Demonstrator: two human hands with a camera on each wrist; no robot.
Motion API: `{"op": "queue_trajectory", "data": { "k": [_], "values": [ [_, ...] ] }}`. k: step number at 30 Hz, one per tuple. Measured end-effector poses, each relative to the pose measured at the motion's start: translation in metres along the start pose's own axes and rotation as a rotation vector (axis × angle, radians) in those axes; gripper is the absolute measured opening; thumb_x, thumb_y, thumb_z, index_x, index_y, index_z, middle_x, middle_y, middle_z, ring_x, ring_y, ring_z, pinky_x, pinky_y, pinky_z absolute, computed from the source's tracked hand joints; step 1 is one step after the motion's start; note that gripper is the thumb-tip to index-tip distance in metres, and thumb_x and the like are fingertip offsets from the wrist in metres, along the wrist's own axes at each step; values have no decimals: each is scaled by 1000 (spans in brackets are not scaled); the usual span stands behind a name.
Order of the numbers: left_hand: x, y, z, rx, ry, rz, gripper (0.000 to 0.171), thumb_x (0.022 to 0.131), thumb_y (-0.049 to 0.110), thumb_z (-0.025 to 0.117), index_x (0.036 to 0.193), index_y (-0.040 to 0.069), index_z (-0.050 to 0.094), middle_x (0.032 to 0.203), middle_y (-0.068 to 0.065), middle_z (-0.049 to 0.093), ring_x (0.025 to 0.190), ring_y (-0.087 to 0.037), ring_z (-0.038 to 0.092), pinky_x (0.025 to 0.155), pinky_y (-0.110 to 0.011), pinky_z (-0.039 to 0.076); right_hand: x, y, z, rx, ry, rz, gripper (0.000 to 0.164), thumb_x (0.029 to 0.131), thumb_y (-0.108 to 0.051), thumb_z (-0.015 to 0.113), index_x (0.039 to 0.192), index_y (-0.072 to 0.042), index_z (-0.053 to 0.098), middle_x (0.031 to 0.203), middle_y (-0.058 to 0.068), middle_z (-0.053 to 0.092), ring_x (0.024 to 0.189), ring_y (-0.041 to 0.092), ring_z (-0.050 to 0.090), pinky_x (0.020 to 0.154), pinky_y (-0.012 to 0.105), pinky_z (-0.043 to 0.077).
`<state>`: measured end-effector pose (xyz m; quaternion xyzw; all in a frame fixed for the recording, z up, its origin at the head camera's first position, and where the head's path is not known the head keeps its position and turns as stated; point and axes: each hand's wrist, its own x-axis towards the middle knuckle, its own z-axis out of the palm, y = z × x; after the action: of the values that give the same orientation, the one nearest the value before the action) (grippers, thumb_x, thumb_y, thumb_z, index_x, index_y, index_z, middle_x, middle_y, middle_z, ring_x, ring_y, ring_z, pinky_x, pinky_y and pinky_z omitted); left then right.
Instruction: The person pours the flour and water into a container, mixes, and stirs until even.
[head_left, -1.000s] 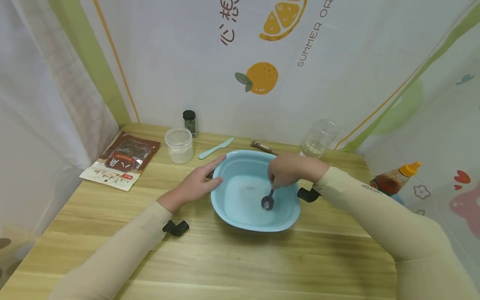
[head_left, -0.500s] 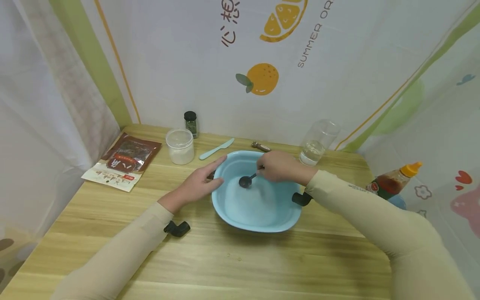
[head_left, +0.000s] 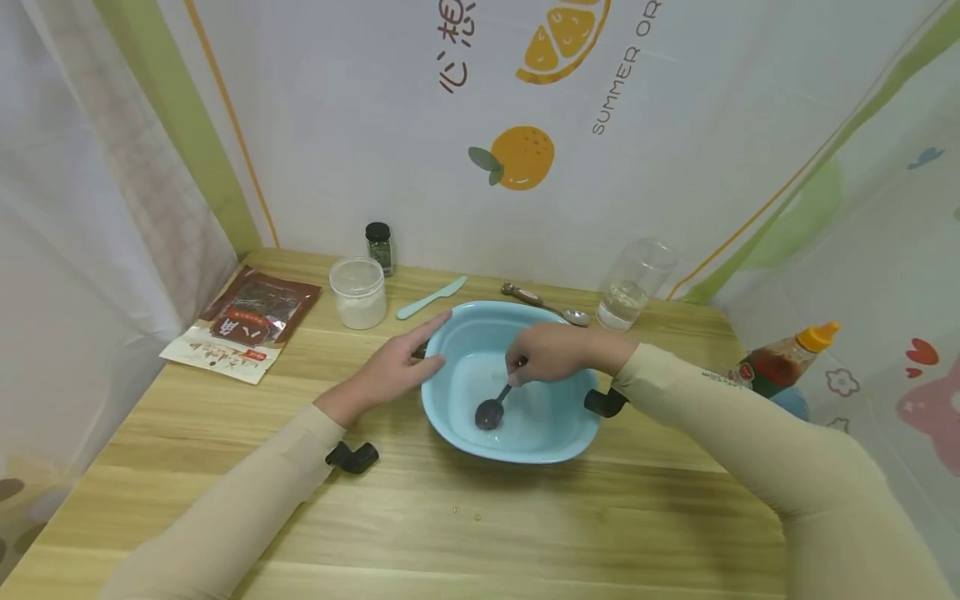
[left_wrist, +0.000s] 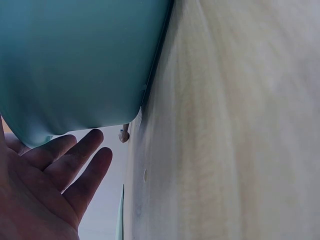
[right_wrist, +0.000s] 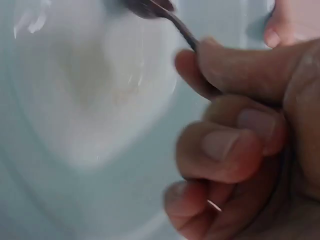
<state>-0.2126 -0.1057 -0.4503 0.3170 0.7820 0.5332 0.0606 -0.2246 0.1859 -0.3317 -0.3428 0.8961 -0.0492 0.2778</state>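
Note:
A light blue basin (head_left: 450, 417) sits mid-table with a little clear liquid in it. My right hand (head_left: 546, 353) pinches the handle of a dark spoon (head_left: 491, 410), whose bowl dips into the liquid near the basin's front. In the right wrist view the curled fingers (right_wrist: 235, 145) hold the spoon's handle (right_wrist: 176, 25) over the basin's pale floor (right_wrist: 90, 115). My left hand (head_left: 397, 365) rests with straight fingers against the basin's left rim. From the left wrist camera, those fingers (left_wrist: 70, 165) lie flat beside the basin's outer wall (left_wrist: 75, 65).
Along the back of the wooden table stand a white-filled tub (head_left: 358, 291), a small dark spice jar (head_left: 378, 246), a teal plastic knife (head_left: 431, 297), a metal spoon (head_left: 545, 304) and a clear glass (head_left: 633, 283). A brown packet (head_left: 243, 321) lies left; a sauce bottle (head_left: 780, 360) lies right.
My right hand has swept the dark spoon around inside the basin, from front right to the back left and now to the front. The left hand has stayed on the rim.

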Motion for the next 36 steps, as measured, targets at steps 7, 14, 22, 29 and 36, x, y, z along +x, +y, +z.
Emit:
{"op": "queue_trajectory", "data": {
  "k": [7,14,22,29,36],
  "values": [
    [0,1,-1,-3,-3,1,73,111,21,62,176,7,31,162,-27,55,131,-42,71,100,-43,67,-1,12,-4,-90,182,173,21,108,-20,68,98,-10,83,85,-2,71,73,16,59,66,33,51],
    [2,3,-1,-12,-10,-13,73,111,22,62,176,8,31,163,-27,54,131,-42,70,97,-41,68,-17,12,-11,-94,1,120,22,106,-18,71,88,-12,81,75,-6,62,67,12,51,63,30,45],
    [-1,3,-1,-7,0,-19,74,110,23,63,176,8,32,163,-26,54,131,-43,70,99,-43,67,3,2,2,-26,96,78,20,111,-24,68,106,-12,83,90,-3,74,79,15,62,71,33,55],
    [0,0,0,-25,-6,-21,73,111,22,63,176,9,32,161,-27,56,130,-42,71,96,-41,68,-11,15,-5,-155,190,239,36,105,-13,62,69,-18,56,65,-7,45,59,11,39,53,27,34],
    [-1,-1,-1,-25,-6,-17,73,111,22,61,176,7,31,164,-27,53,131,-42,70,98,-42,68,-18,4,-10,-129,-52,125,25,103,-15,69,78,-16,73,72,-7,59,65,11,48,59,27,42]
  ]
}}
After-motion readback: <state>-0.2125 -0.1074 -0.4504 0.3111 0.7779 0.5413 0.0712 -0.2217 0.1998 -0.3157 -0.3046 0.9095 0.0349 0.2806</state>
